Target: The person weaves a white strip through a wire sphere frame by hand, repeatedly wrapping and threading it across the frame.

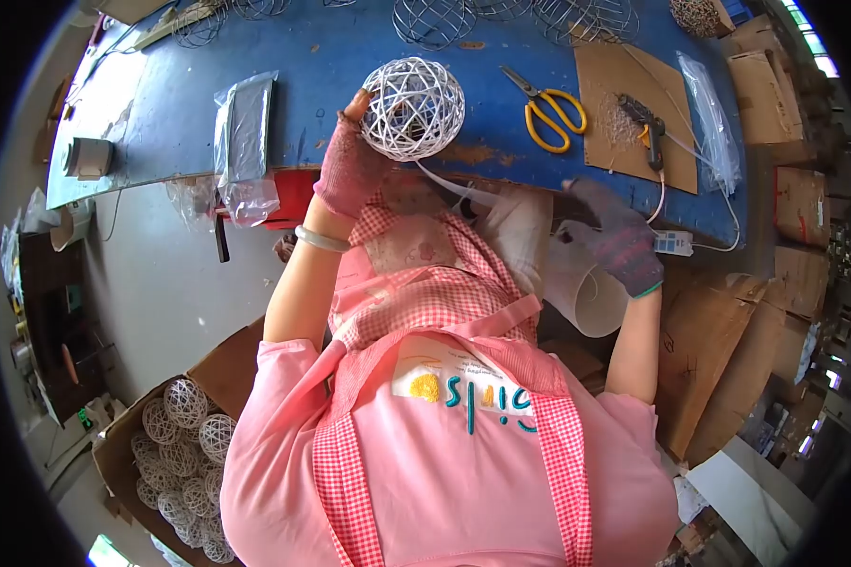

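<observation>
My left hand [352,168], in a pink fingerless glove, holds a white openwork ball [413,109] woven from thin strips, with the thumb up on its left side. The ball is at the front edge of the blue table. A loose white strip [454,186] trails from its underside to the right, in front of the table edge. To the right, my right hand [616,236], in a grey-purple glove, is just in front of the table edge. Its thumb and fingers look apart and a little blurred; no held thing shows between them. Yellow-handled scissors [553,115] lie on the table nearby.
A glue gun [645,128] lies on a cardboard sheet [603,71]. Wire frames [435,21] stand along the back. A plastic-wrapped packet [247,128] and a tape roll [88,158] are at left. A carton [128,454] of white balls stands lower left; more cartons [766,94] stand right.
</observation>
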A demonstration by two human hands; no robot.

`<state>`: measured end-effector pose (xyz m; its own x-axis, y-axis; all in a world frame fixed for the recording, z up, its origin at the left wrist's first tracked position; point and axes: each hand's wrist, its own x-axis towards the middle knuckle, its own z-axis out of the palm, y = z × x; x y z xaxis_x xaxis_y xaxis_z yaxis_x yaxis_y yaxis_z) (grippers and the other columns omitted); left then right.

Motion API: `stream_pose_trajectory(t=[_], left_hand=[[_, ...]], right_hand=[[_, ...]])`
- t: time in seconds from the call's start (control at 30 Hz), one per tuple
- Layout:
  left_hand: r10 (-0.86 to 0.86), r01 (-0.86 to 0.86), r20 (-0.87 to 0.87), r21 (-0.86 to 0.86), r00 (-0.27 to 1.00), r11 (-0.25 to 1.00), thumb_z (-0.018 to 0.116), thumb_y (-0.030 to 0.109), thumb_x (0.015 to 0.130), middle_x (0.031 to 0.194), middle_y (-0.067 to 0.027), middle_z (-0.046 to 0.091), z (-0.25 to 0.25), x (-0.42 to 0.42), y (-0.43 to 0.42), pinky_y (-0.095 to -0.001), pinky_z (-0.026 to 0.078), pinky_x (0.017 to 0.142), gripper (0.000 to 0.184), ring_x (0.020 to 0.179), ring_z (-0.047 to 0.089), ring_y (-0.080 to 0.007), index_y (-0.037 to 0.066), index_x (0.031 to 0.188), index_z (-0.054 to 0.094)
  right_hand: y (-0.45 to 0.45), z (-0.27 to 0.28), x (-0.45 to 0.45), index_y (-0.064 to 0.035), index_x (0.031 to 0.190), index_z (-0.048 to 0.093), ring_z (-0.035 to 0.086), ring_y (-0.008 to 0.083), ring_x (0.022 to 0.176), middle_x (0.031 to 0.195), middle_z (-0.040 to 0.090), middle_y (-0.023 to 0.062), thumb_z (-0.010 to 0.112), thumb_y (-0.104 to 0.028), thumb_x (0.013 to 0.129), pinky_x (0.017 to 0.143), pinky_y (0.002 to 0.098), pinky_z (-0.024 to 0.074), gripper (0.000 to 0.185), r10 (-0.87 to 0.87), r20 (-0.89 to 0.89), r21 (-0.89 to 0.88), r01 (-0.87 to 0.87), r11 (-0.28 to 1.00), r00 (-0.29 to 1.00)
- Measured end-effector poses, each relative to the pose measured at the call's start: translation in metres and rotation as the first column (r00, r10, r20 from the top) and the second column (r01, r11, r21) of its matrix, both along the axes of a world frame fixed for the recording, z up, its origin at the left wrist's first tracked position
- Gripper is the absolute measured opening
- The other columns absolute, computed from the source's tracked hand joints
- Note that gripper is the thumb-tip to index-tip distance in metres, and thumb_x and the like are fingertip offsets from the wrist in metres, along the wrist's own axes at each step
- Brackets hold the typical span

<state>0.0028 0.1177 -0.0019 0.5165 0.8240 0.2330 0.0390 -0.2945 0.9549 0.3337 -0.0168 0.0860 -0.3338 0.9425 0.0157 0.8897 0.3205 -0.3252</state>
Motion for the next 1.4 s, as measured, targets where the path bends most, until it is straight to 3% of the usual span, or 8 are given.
stream_pose_trajectory(t=[0.07,0.17,0.4,0.47,0.6,0.93,1.17,1.4], left_hand=[[0.214,0.624,0.865,-0.479,0.453,0.618,0.033,0.037,0.103,0.139,-0.0079,0.051,-0.001,-0.001,0.004,-0.0413,0.030,0.113,0.047,0.131,0.044,-0.0227,0.008,0.138,0.042],[0.326,0.346,0.720,-0.615,0.612,0.709,0.046,0.036,0.100,0.128,-0.0116,0.058,0.011,0.016,0.002,-0.0396,0.046,0.101,0.045,0.114,0.058,-0.0243,0.005,0.132,0.048],[0.435,0.402,0.765,-0.628,0.475,0.666,0.055,0.034,0.096,0.119,-0.0098,0.059,0.026,0.034,0.013,-0.0414,0.050,0.096,0.043,0.107,0.060,-0.0236,0.005,0.127,0.049],[0.430,0.255,0.724,-0.627,0.539,0.736,0.055,0.032,0.096,0.117,-0.0098,0.059,0.029,0.031,0.015,-0.0393,0.051,0.094,0.043,0.105,0.060,-0.0222,0.004,0.128,0.047],[0.411,0.195,0.738,-0.582,0.536,0.790,0.058,0.030,0.094,0.121,-0.0105,0.057,0.013,0.021,0.020,-0.0390,0.051,0.094,0.051,0.109,0.059,-0.0229,0.004,0.135,0.041],[0.379,0.112,0.659,-0.576,0.650,0.809,0.058,0.028,0.094,0.122,-0.0099,0.056,0.015,0.023,0.014,-0.0319,0.057,0.076,0.056,0.101,0.063,-0.0201,0.010,0.142,0.034],[0.358,0.114,0.594,-0.610,0.720,0.784,0.055,0.026,0.097,0.124,-0.0109,0.056,0.016,0.021,0.012,-0.0345,0.057,0.082,0.053,0.105,0.062,-0.0207,0.009,0.142,0.034],[0.316,0.237,0.677,-0.592,0.664,0.770,0.054,0.024,0.098,0.127,-0.0127,0.056,0.015,0.019,0.014,-0.0401,0.053,0.093,0.053,0.112,0.060,-0.0236,0.004,0.142,0.033]], right_hand=[[0.001,-0.001,-0.008,-0.0055,0.124,0.058,0.060,0.0109,0.082,0.113,0.064,0.0067,0.052,0.005,0.091,0.076,0.0256,0.0498,0.036,-0.409,-0.681,-0.357,0.213,0.910,0.607],[0.022,-0.001,-0.023,-0.0056,0.126,0.057,0.060,0.0117,0.084,0.113,0.064,0.0063,0.054,0.005,0.090,0.077,0.0255,0.0496,0.037,-0.368,-0.885,-0.371,0.045,0.928,0.286],[0.064,-0.072,-0.124,-0.0030,0.117,0.059,0.061,0.0137,0.075,0.097,0.066,0.0043,0.056,-0.006,0.094,0.068,0.0284,0.0514,0.023,0.022,-0.699,-0.074,-0.103,0.992,0.715],[0.055,-0.058,-0.143,-0.0045,0.110,0.063,0.063,0.0167,0.075,0.090,0.067,0.0058,0.057,-0.009,0.094,0.068,0.0306,0.0511,0.018,-0.483,-0.745,-0.594,-0.130,0.794,0.461],[0.054,-0.039,-0.142,-0.0065,0.099,0.068,0.068,0.0286,0.079,0.090,0.069,0.0135,0.063,-0.023,0.090,0.066,0.0381,0.0524,0.019,-0.054,-0.582,0.006,0.070,0.997,0.811],[0.066,0.043,-0.111,-0.0002,0.105,0.064,0.060,0.0056,0.069,0.084,0.069,0.0029,0.063,-0.016,0.092,0.056,0.0197,0.0441,0.020,-0.457,-0.747,-0.588,-0.159,0.793,0.482],[0.114,0.055,-0.095,-0.0012,0.105,0.064,0.059,0.0050,0.064,0.084,0.070,0.0052,0.063,-0.013,0.092,0.053,0.0196,0.0430,0.018,-0.303,-0.812,-0.394,-0.084,0.915,0.499],[0.164,0.048,-0.098,-0.0067,0.097,0.071,0.068,0.0135,0.080,0.088,0.073,0.0045,0.064,-0.019,0.089,0.071,0.0248,0.0524,0.016,0.097,-0.433,0.263,0.022,0.964,0.896]])
